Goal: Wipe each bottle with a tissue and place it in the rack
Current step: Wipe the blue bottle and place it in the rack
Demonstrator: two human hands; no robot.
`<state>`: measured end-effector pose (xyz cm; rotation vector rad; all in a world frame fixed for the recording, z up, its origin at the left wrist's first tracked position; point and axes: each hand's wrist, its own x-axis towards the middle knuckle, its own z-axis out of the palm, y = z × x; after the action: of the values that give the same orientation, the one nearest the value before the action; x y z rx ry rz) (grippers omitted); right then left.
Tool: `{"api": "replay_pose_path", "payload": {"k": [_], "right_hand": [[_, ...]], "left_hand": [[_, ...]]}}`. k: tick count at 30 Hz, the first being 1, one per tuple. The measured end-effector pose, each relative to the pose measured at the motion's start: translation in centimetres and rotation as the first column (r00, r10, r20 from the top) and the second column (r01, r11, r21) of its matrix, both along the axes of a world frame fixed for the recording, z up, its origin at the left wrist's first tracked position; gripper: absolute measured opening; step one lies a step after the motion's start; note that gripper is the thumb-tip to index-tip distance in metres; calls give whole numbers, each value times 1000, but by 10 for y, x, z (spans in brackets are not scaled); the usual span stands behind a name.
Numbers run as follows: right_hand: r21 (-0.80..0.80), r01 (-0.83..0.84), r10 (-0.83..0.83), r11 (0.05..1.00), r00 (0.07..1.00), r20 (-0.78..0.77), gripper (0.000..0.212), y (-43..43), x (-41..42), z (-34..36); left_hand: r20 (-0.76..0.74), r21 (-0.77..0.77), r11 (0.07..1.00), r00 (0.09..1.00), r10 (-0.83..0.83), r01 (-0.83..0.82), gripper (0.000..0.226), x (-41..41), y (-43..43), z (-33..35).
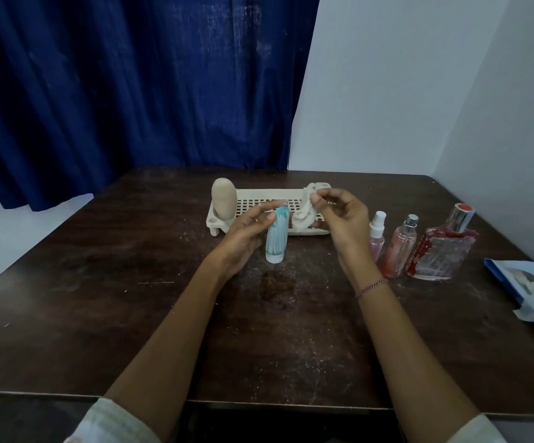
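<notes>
Five bottles (277, 235) (224, 198) (377, 238) (400, 251) (441, 254), one rack (259, 199)

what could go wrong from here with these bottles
The left hand holds the blue bottle only near its top, so it might slip or tip during wiping. The right hand with the tissue works close beside the small spray bottle; its wrist could knock that over.

One head-worn wide view looks forward and down, close over the table (131, 314)
</notes>
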<state>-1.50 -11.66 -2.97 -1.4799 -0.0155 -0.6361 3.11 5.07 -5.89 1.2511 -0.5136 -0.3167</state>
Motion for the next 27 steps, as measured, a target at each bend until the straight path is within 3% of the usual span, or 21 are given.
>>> {"api": "replay_pose_path", "payload": {"k": [4, 8, 13, 18, 27], "right_hand": [[-216, -3, 16, 976, 998, 59, 10, 17, 3, -9], [-486, -70, 156, 871, 978, 138, 29, 21, -1, -10], [-609, -109, 264, 785, 950, 169, 41, 18, -1, -10], [-634, 30, 184, 773, 945, 269, 27, 14, 1, -10], [-444, -41, 89, 895, 992, 86, 18, 14, 9, -11]], "left_hand": [[4, -10, 1000, 1000, -7, 7, 26, 0, 0, -1], [19, -57, 998, 1000, 8, -6, 26, 2, 1, -3], [15, -67, 998, 1000, 5, -4, 25, 3, 3, -4], [37, -31, 999, 999, -28, 29, 30, 3, 4, -2], [45, 9, 999, 998, -46, 46, 49, 4, 5, -1]]}}
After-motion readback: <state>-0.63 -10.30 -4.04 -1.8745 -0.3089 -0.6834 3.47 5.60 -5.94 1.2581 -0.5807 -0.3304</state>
